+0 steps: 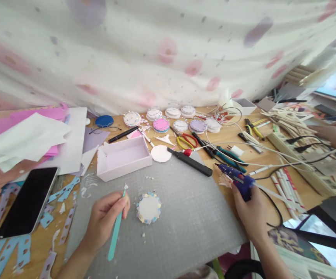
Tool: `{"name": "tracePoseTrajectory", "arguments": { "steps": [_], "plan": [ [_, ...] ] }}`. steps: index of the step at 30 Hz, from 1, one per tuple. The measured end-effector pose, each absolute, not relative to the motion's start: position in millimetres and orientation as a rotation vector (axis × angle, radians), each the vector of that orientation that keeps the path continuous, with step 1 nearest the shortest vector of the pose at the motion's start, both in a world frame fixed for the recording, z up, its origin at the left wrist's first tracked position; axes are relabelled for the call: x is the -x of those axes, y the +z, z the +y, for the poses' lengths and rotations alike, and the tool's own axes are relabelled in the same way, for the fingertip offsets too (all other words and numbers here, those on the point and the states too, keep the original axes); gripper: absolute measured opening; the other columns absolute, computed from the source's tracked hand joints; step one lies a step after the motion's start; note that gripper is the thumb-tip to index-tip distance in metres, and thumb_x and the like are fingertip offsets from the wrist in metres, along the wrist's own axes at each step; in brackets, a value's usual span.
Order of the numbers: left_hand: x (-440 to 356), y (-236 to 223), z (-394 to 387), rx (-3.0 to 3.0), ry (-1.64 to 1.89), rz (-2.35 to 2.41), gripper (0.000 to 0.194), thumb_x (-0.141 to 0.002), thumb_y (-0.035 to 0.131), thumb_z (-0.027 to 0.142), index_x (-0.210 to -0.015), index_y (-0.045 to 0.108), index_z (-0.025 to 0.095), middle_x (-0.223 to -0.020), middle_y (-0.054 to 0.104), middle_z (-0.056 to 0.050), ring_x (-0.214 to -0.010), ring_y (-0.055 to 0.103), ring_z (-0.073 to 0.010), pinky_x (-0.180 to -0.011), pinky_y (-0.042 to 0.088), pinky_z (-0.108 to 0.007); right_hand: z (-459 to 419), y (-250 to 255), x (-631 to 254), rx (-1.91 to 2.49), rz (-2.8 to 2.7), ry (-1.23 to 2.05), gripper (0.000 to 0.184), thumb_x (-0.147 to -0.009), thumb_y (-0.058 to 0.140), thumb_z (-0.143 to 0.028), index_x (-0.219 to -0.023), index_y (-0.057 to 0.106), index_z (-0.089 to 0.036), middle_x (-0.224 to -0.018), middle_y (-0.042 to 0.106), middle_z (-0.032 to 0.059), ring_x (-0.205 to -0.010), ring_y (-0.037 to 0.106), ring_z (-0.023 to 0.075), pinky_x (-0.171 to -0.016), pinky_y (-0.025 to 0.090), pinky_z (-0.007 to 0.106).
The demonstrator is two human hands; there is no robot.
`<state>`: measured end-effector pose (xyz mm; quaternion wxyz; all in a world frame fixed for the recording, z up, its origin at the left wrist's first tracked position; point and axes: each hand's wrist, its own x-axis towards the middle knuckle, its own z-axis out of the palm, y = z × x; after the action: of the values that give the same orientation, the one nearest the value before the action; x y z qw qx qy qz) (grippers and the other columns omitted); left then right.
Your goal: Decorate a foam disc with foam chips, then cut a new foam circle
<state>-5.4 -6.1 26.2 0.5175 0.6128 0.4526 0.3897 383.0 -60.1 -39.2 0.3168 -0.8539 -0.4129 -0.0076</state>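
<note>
My left hand [110, 211] is closed round slim teal tweezers [116, 232], with a tiny white scrap [125, 186] at their upper tip. Just right of it, a small round disc [149, 208] with a white top and a ruffled edge of blue, yellow and white bits lies on the grey cutting mat [185, 217]. At the mat's right edge my right hand [251, 209] grips a dark blue hot glue gun [239, 180], nozzle pointing left. A white glue stick [275, 197] sticks out of its back.
Behind the mat are a lilac box [124, 157], a black-handled tool [194, 162] and several decorated discs [161, 124]. Pliers [228, 157] and cables lie beside a power strip [304, 166]. A phone [27, 201] and paper strips [8, 252] are left. Another person's hand [327, 133] is far right.
</note>
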Motion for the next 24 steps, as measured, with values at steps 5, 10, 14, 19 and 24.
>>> {"name": "tracePoseTrajectory", "arguments": {
  "steps": [5,10,14,19,24],
  "plan": [
    [1,41,-20,-1.454,1.005,1.154,0.041,-0.093,0.044,0.031,-0.054,0.046,0.019,-0.056,0.044,0.001,-0.057,0.044,-0.0139,-0.057,0.033,-0.028,-61,-39,-386,2.21,-1.121,-0.054,0.04,-0.075,0.057,-0.055,-0.089,0.051,-0.018,-0.073,0.052,0.0036,-0.067,0.052,0.0238,-0.062,0.04,0.036],
    [-10,53,-27,-1.347,1.091,1.245,0.04,-0.089,0.048,0.029,-0.05,0.047,0.02,-0.054,0.045,0.001,-0.056,0.043,-0.0134,-0.055,0.034,-0.027,-86,-26,-379,2.099,-1.067,-0.262,0.036,-0.074,0.059,-0.047,-0.093,0.051,-0.017,-0.085,0.054,0.0082,-0.077,0.052,0.0265,-0.07,0.043,0.042],
    [-24,57,-28,-1.244,1.133,1.327,0.04,-0.087,0.051,0.031,-0.049,0.047,0.019,-0.052,0.045,0.002,-0.056,0.044,-0.0129,-0.055,0.035,-0.026,-100,-9,-346,1.792,-1.28,-0.387,0.021,-0.076,0.062,-0.032,-0.085,0.047,-0.021,-0.08,0.052,0.0049,-0.073,0.053,0.0231,-0.071,0.044,0.039],
    [-51,58,-27,-1.176,1.115,1.347,0.04,-0.087,0.051,0.035,-0.05,0.052,0.019,-0.052,0.049,0.002,-0.056,0.047,-0.0129,-0.056,0.038,-0.025,-74,17,-271,1.164,-1.941,0.001,0.023,-0.074,0.061,-0.017,-0.089,0.045,-0.024,-0.078,0.057,0.0005,-0.068,0.055,0.0174,-0.062,0.046,0.032],
    [-69,61,-31,-1.216,1.107,1.391,0.037,-0.083,0.053,0.036,-0.051,0.046,0.019,-0.05,0.041,0.004,-0.051,0.04,-0.0113,-0.049,0.034,-0.024,-27,36,-214,0.724,-2.217,-0.128,0.006,-0.086,0.045,-0.015,-0.082,0.047,-0.019,-0.071,0.057,0.0016,-0.062,0.049,0.0162,-0.059,0.037,0.03]
  ]
}}
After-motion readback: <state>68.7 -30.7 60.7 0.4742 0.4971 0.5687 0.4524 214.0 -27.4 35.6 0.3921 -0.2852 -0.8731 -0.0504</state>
